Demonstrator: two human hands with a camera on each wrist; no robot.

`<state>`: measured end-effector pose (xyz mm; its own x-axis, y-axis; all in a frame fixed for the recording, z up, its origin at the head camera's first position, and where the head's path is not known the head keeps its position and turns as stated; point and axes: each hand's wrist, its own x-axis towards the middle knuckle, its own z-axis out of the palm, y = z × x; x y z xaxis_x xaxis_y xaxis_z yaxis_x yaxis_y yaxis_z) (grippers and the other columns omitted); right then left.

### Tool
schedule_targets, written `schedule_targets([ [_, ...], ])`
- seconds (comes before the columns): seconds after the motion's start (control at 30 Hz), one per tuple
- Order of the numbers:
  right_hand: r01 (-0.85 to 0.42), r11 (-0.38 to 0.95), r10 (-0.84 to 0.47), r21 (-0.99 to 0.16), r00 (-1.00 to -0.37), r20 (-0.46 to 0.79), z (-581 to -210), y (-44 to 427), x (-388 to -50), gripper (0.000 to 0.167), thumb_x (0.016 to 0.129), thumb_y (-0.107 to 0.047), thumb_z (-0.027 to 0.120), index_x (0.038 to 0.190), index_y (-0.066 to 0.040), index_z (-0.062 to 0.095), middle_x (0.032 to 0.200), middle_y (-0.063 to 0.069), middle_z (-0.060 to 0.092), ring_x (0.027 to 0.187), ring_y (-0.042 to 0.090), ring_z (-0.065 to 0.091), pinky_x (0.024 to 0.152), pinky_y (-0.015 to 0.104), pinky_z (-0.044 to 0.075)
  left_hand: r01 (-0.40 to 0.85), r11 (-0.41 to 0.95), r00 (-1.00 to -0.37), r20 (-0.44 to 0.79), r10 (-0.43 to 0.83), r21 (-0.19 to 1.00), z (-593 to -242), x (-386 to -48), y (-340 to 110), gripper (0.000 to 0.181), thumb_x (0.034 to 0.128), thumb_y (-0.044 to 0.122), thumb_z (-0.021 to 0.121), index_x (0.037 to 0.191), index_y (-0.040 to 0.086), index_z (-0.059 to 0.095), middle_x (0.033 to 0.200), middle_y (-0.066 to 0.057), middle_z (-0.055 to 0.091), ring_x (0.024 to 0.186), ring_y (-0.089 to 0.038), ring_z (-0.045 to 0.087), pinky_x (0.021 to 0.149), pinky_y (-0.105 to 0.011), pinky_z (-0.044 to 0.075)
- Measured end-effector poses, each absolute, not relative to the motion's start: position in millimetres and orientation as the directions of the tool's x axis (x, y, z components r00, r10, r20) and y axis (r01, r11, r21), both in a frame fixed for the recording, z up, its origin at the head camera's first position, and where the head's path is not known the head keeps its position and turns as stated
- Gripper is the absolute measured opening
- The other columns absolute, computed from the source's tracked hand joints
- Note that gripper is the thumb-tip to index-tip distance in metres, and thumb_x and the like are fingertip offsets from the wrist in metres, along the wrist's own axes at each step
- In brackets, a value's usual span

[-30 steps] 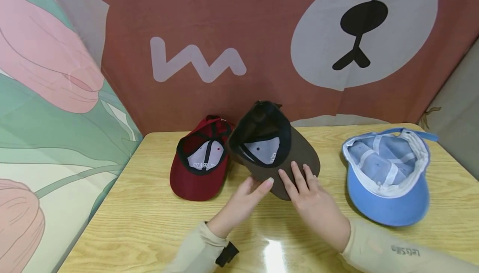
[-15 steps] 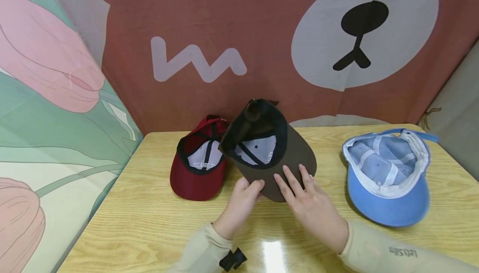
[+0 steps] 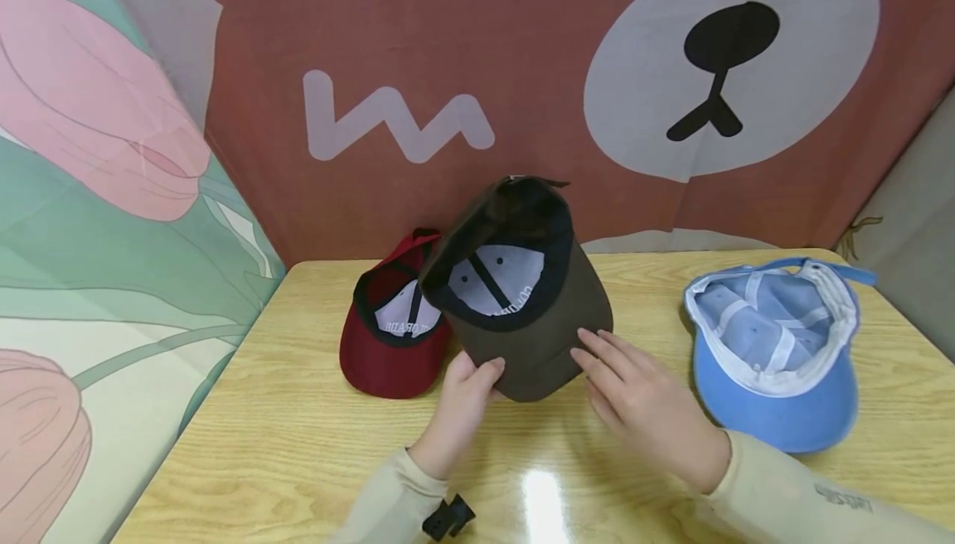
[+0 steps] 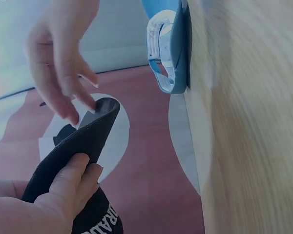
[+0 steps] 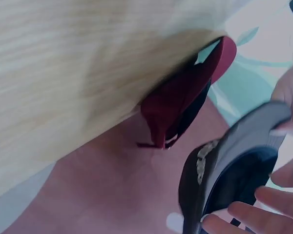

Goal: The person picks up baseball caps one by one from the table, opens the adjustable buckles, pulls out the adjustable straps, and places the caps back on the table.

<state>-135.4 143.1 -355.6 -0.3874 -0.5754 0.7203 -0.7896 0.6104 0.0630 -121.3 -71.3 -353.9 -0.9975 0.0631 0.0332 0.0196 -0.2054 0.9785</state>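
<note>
A dark brown baseball cap (image 3: 540, 353) is held up over the table, its hollow inside and pale front lining facing me. My left hand (image 3: 455, 415) pinches the left part of its brim, thumb on top; in the left wrist view the left fingers (image 4: 78, 178) curl under the brim. My right hand (image 3: 649, 403) has its fingers extended at the brim's right edge; whether they touch it I cannot tell. White lettering shows on the cap front in the left wrist view. Behind it on the left, a dark red cap (image 3: 395, 366) lies upturned, partly covered.
A light blue cap (image 3: 776, 415) lies upturned at the right of the wooden table (image 3: 261, 444). A brown cloth backdrop (image 3: 388, 204) with a bear print hangs directly behind the table. A floral cloth (image 3: 149, 279) hangs at the left.
The left hand has taken hold of the brim, and the brown cap has shifted left and up, overlapping the red cap more. The right hand has slid off the brim's top toward its right edge.
</note>
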Motion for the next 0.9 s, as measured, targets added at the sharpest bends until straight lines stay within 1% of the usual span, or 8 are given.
schedule_targets([
  [0.17, -0.79, 0.612, -0.467, 0.023, -0.337, 0.817, -348, 150, -145, 0.047, 0.106, -0.026, 0.034, 0.104, 0.006, 0.068, 0.106, 0.02, 0.068, 0.087, 0.035, 0.067, 0.069, 0.045, 0.055, 0.028, -0.214, -0.996, 0.046, 0.081, 0.976, -356, -120, -75, 0.034, 0.0958, 0.001, 0.042, 0.125, -0.016, 0.046, 0.119, -0.022, 0.061, 0.094, -0.011, 0.063, 0.086, -0.031, 0.051],
  [0.27, -0.779, 0.627, -0.408, -0.021, -0.35, 0.843, -347, 153, -152, 0.045, 0.105, -0.027, 0.038, 0.105, 0.007, 0.067, 0.103, 0.02, 0.068, 0.086, 0.035, 0.067, 0.068, 0.047, 0.054, 0.035, -0.217, -0.995, 0.055, 0.089, 0.976, -358, -120, -77, 0.035, 0.0965, 0.001, 0.042, 0.127, -0.016, 0.044, 0.122, -0.024, 0.059, 0.099, -0.014, 0.063, 0.089, -0.032, 0.05],
  [0.33, -0.763, 0.644, -0.381, -0.052, -0.379, 0.843, -347, 154, -154, 0.049, 0.105, -0.031, 0.038, 0.108, 0.009, 0.065, 0.104, 0.022, 0.067, 0.088, 0.037, 0.066, 0.07, 0.049, 0.054, 0.04, -0.211, -0.994, 0.061, 0.096, 0.977, -359, -120, -78, 0.036, 0.097, 0.001, 0.041, 0.128, -0.016, 0.043, 0.124, -0.026, 0.058, 0.102, -0.016, 0.062, 0.09, -0.034, 0.05],
  [0.47, -0.724, 0.673, -0.342, -0.148, -0.482, 0.807, -346, 158, -158, 0.055, 0.104, -0.038, 0.041, 0.115, 0.012, 0.061, 0.108, 0.026, 0.065, 0.093, 0.041, 0.064, 0.073, 0.053, 0.053, 0.052, -0.182, -0.99, 0.074, 0.117, 0.982, -361, -119, -80, 0.037, 0.0977, 0.002, 0.042, 0.129, -0.016, 0.044, 0.125, -0.027, 0.057, 0.106, -0.019, 0.061, 0.092, -0.034, 0.049],
  [0.57, -0.689, 0.683, -0.316, -0.242, -0.577, 0.753, -343, 159, -159, 0.045, 0.099, -0.026, 0.059, 0.121, 0.013, 0.057, 0.111, 0.028, 0.064, 0.094, 0.041, 0.064, 0.072, 0.054, 0.053, 0.057, -0.151, -0.987, 0.078, 0.138, 0.987, -361, -118, -81, 0.036, 0.0987, 0.004, 0.043, 0.13, -0.014, 0.045, 0.125, -0.026, 0.058, 0.106, -0.018, 0.061, 0.091, -0.031, 0.048],
  [0.67, -0.642, 0.686, -0.285, -0.342, -0.67, 0.685, -338, 158, -159, 0.047, 0.088, -0.008, 0.07, 0.127, 0.013, 0.053, 0.116, 0.028, 0.062, 0.096, 0.04, 0.064, 0.072, 0.054, 0.053, 0.064, -0.127, -0.985, 0.083, 0.153, 0.99, -360, -116, -81, 0.036, 0.0994, 0.005, 0.043, 0.131, -0.013, 0.046, 0.126, -0.025, 0.058, 0.106, -0.016, 0.06, 0.092, -0.029, 0.047],
  [0.73, -0.604, 0.686, -0.266, -0.406, -0.727, 0.633, -335, 157, -160, 0.051, 0.087, -0.006, 0.07, 0.131, 0.013, 0.05, 0.118, 0.028, 0.062, 0.098, 0.039, 0.064, 0.072, 0.053, 0.053, 0.073, -0.12, -0.982, 0.092, 0.162, 0.99, -360, -116, -81, 0.036, 0.0993, 0.004, 0.044, 0.131, -0.013, 0.046, 0.126, -0.025, 0.057, 0.107, -0.017, 0.059, 0.093, -0.029, 0.047],
  [0.9, -0.536, 0.64, -0.239, -0.551, -0.82, 0.52, -328, 156, -165, 0.052, 0.096, -0.013, 0.062, 0.137, 0.012, 0.044, 0.12, 0.029, 0.061, 0.098, 0.039, 0.065, 0.074, 0.052, 0.054, 0.094, -0.104, -0.975, 0.112, 0.191, 0.99, -361, -116, -80, 0.036, 0.0997, 0.005, 0.044, 0.131, -0.014, 0.046, 0.129, -0.026, 0.056, 0.113, -0.02, 0.057, 0.096, -0.03, 0.044],
])
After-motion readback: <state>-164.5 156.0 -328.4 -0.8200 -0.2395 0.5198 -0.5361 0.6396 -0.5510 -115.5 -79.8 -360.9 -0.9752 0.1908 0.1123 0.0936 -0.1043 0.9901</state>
